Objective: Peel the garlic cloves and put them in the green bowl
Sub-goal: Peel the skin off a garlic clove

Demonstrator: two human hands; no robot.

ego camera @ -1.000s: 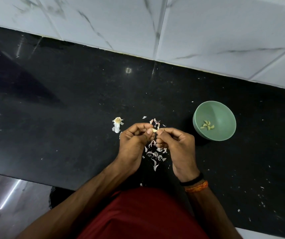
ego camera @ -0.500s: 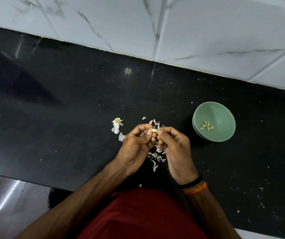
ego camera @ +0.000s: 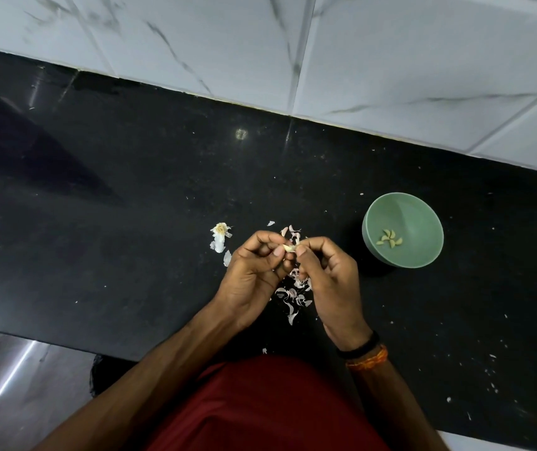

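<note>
We are pinching one garlic clove (ego camera: pixel 288 248) between our left hand (ego camera: pixel 254 275) and right hand (ego camera: pixel 329 278), both curling onto it above the black table (ego camera: pixel 130 222). Peels (ego camera: pixel 294 294) are lying beneath. The green bowl (ego camera: pixel 423 252) is sitting to the right, holding peeled cloves (ego camera: pixel 390 237).

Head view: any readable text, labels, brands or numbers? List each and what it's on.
None: no text, label, brand or number shows anywhere in the head view.
Green bowl: plain, no marking.
Wall tiles: grey veining only.
Counter: black, with specks and a glare spot, no print.
Wristbands: one black, one orange, no lettering visible.
Red garment: no logo in view.
</note>
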